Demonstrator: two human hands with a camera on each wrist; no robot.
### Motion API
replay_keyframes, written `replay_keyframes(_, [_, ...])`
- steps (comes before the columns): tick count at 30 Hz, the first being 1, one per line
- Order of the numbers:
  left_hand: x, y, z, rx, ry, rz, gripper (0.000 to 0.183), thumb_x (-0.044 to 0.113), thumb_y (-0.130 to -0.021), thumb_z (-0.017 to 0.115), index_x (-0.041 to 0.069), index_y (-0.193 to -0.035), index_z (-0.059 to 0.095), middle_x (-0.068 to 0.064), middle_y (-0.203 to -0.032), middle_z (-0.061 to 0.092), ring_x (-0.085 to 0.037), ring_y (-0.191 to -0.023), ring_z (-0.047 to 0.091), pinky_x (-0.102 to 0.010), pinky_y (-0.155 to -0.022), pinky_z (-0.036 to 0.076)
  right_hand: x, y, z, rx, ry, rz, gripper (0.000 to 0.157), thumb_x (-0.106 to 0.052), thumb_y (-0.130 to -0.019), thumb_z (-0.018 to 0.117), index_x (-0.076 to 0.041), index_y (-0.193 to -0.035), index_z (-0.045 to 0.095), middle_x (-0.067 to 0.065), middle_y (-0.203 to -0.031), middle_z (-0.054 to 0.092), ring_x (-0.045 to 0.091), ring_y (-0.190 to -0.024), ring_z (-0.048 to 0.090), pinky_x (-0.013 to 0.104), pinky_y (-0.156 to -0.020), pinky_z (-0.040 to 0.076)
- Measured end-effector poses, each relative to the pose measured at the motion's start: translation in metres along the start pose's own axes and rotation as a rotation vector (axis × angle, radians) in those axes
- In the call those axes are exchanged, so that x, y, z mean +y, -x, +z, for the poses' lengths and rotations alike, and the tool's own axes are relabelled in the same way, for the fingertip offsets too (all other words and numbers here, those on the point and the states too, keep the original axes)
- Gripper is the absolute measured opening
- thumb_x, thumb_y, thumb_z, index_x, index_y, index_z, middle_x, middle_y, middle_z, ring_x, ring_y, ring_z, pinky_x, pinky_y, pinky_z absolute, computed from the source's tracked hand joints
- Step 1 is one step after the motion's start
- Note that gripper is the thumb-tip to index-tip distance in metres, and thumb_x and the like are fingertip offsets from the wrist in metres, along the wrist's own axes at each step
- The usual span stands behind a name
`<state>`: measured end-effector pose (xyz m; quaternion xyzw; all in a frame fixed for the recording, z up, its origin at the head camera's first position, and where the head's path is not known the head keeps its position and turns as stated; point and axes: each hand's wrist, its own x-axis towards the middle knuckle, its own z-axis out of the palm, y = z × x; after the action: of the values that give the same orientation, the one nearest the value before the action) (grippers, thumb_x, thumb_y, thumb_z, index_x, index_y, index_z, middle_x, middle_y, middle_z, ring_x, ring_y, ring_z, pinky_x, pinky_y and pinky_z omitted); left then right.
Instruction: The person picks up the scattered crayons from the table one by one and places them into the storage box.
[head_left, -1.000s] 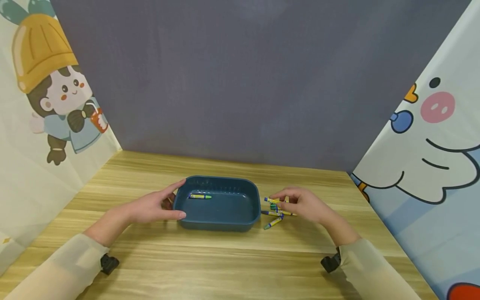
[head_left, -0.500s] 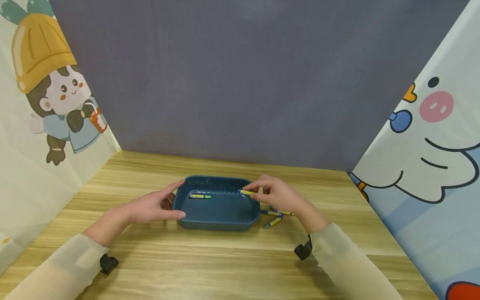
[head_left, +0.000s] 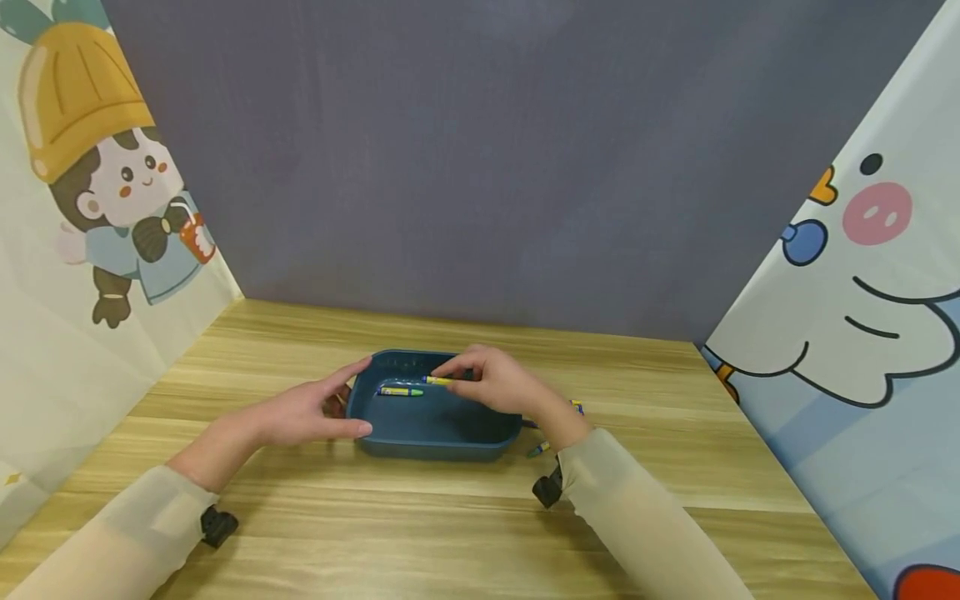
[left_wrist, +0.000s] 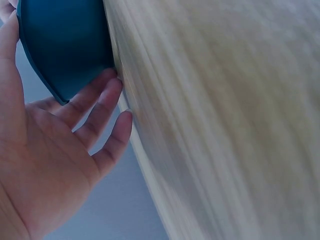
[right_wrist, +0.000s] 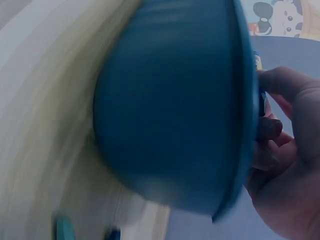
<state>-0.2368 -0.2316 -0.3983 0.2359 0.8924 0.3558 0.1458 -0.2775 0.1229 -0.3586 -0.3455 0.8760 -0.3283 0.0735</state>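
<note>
A dark blue rectangular tray stands on the table. My left hand grips its left end, thumb at the front corner and index finger at the back corner; in the left wrist view the other fingers lie against the tray's outer wall. Over the tray's inside, my right hand pinches a yellow-wrapped crayon between thumb and fingers. Below and left of it, a green-tipped crayon lies on the tray floor. In the right wrist view the tray wall hides most of the held crayon.
Right of the tray, loose crayons lie on the wood-grain table, partly covered by the right forearm. A grey panel rises at the table's back, with cartoon-printed panels at both sides.
The right hand picked up a yellow crayon from the pile and carried it left, over the rim, to above the tray's middle. The left hand and tray have stayed in place.
</note>
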Motion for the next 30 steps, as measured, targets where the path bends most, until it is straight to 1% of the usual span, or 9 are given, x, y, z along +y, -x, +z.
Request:
replay_keyframes(4, [0.0, -0.001, 0.0, 0.0, 0.01, 0.012, 0.108, 0.047, -0.1, 0.081, 0.017, -0.178, 0.013, -0.007, -0.124, 0.068, -0.016, -0.108, 0.068, -0.036, -0.093, 0.057, -0.002, -0.016, 0.013, -0.013, 0.021, -0.006, 0.028, -0.019, -0.108, 0.071, -0.023, -0.134, 0.081, 0.003, -0.123, 0.072, 0.014, -0.092, 0.059, 0.029, -0.077, 0.05])
replay_keyframes(7, [0.0, -0.001, -0.001, -0.002, 0.011, 0.017, 0.107, 0.046, -0.1, 0.08, 0.016, -0.178, 0.013, -0.006, -0.124, 0.068, -0.015, -0.108, 0.069, -0.035, -0.093, 0.056, -0.002, -0.026, 0.024, -0.033, 0.025, -0.003, 0.029, -0.019, -0.109, 0.07, -0.022, -0.136, 0.08, 0.001, -0.126, 0.074, 0.012, -0.099, 0.061, 0.03, -0.082, 0.052])
replay_keyframes(14, [0.001, 0.0, -0.001, -0.013, 0.008, -0.005, 0.106, 0.049, -0.101, 0.078, 0.018, -0.179, 0.012, -0.006, -0.125, 0.067, -0.016, -0.109, 0.069, -0.035, -0.092, 0.057, -0.006, -0.045, 0.042, -0.082, 0.053, 0.018, 0.028, -0.019, -0.11, 0.068, -0.023, -0.136, 0.08, 0.001, -0.137, 0.072, 0.014, -0.106, 0.063, 0.033, -0.09, 0.053])
replay_keyframes(15, [0.001, 0.0, -0.001, -0.014, 0.005, 0.001, 0.106, 0.049, -0.102, 0.078, 0.017, -0.178, 0.012, -0.006, -0.125, 0.067, -0.017, -0.109, 0.069, -0.036, -0.092, 0.057, -0.007, -0.047, 0.044, -0.086, 0.058, 0.024, 0.028, -0.02, -0.11, 0.068, -0.023, -0.135, 0.08, 0.001, -0.137, 0.072, 0.013, -0.107, 0.062, 0.033, -0.091, 0.053])
replay_keyframes(18, [0.0, 0.0, -0.001, -0.014, 0.0, -0.013, 0.106, 0.051, -0.101, 0.078, 0.019, -0.179, 0.012, -0.006, -0.125, 0.066, -0.017, -0.11, 0.068, -0.035, -0.092, 0.057, -0.01, -0.054, 0.049, -0.1, 0.075, 0.041, 0.027, -0.021, -0.11, 0.069, -0.024, -0.134, 0.081, 0.0, -0.136, 0.072, 0.012, -0.107, 0.062, 0.032, -0.093, 0.052])
replay_keyframes(24, [0.001, 0.001, -0.001, -0.019, 0.004, -0.013, 0.106, 0.05, -0.102, 0.078, 0.02, -0.179, 0.012, -0.006, -0.127, 0.065, -0.017, -0.112, 0.068, -0.036, -0.091, 0.058, -0.008, -0.062, 0.061, -0.119, 0.117, 0.084, 0.026, -0.02, -0.109, 0.07, -0.025, -0.132, 0.081, -0.002, -0.13, 0.072, 0.009, -0.103, 0.06, 0.03, -0.092, 0.052])
replay_keyframes(30, [0.003, 0.002, -0.001, -0.028, 0.049, 0.003, 0.107, 0.046, -0.102, 0.079, 0.017, -0.179, 0.01, -0.01, -0.13, 0.066, -0.017, -0.113, 0.07, -0.035, -0.089, 0.058, -0.006, -0.065, 0.07, -0.106, 0.178, 0.076, 0.025, -0.022, -0.108, 0.073, -0.027, -0.13, 0.082, -0.002, -0.123, 0.071, 0.008, -0.097, 0.058, 0.029, -0.089, 0.05])
